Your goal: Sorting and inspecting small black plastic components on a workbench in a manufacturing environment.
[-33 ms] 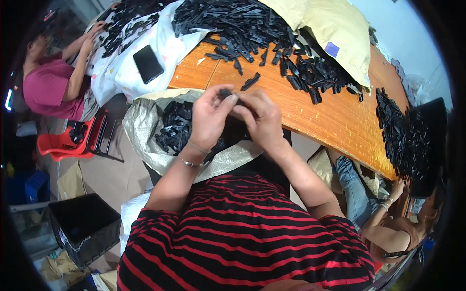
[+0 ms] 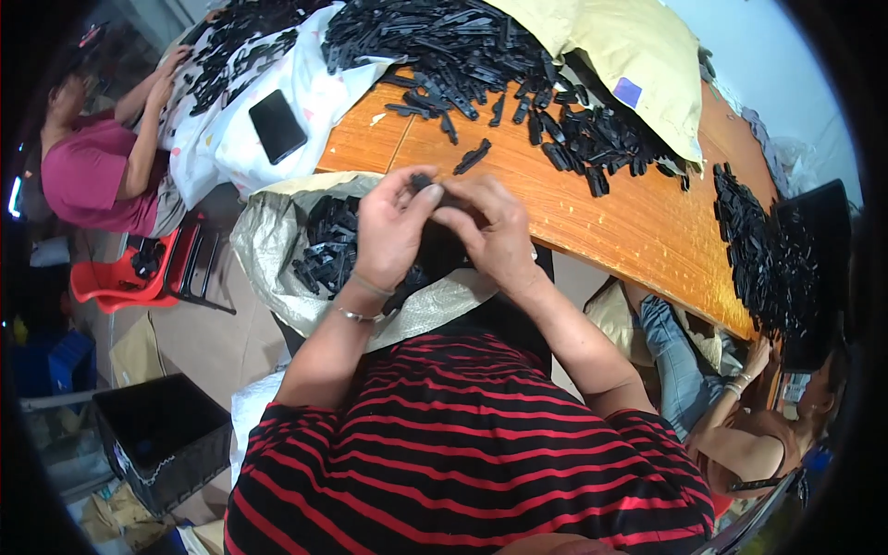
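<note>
My left hand is closed, its thumb and fingers pinching a small black plastic part. Against the same part, my right hand has its thumb and fingers pressed close; they hide most of its length. Both hands are above the mouth of a woven sack in front of me, where several black plastic parts lie. Just beyond my fingertips, a single black strip-shaped part rests on the wooden table.
A large heap of black parts covers the table's far side, beside a tan paper sack. At left, a phone lies on white sheeting. Co-workers sit at left and right. A black crate stands on the floor near a red chair.
The whole view has shifted slightly. My hands hold nearly the same pose around the black part.
</note>
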Tool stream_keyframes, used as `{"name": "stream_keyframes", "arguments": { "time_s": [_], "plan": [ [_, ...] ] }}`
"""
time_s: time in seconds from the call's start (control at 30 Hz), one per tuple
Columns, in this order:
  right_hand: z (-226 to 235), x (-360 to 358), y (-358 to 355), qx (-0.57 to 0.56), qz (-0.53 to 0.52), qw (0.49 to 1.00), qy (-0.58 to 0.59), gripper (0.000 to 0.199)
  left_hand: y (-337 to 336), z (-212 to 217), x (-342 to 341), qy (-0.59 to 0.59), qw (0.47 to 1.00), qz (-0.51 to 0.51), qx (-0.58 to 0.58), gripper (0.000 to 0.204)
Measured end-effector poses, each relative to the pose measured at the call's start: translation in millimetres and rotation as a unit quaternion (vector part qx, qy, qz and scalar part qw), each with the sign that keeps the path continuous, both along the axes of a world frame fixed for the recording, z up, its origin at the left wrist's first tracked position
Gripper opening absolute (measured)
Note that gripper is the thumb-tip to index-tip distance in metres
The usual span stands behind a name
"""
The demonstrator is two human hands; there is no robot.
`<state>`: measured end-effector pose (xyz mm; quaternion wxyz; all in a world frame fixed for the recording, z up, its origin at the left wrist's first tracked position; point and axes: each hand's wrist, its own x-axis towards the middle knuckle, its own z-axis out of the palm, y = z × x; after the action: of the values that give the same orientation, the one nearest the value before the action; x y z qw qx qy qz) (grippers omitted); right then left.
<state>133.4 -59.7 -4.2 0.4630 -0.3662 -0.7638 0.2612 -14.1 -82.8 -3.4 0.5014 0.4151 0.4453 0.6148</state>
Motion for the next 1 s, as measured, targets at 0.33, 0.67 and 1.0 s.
{"name": "stream_keyframes", "arguments": {
  "time_s": [0.33, 0.67, 1.0],
  "plan": [
    [7, 89, 63, 0.012, -0.176, 0.961, -0.212, 0.017, -16, 14, -70, 0.509, 0.854, -0.043, 0.099, 0.017],
    [9, 90, 100, -0.064, -0.13, 0.893, -0.427, 0.033, 93, -5, 18, 0.632, 0.758, -0.023, 0.156, 0.015],
    [9, 105, 98, 0.039, -0.045, 0.909, -0.413, 0.029, 103, -7, 22, 0.634, 0.769, -0.048, 0.068, 0.019]
  ]
}}
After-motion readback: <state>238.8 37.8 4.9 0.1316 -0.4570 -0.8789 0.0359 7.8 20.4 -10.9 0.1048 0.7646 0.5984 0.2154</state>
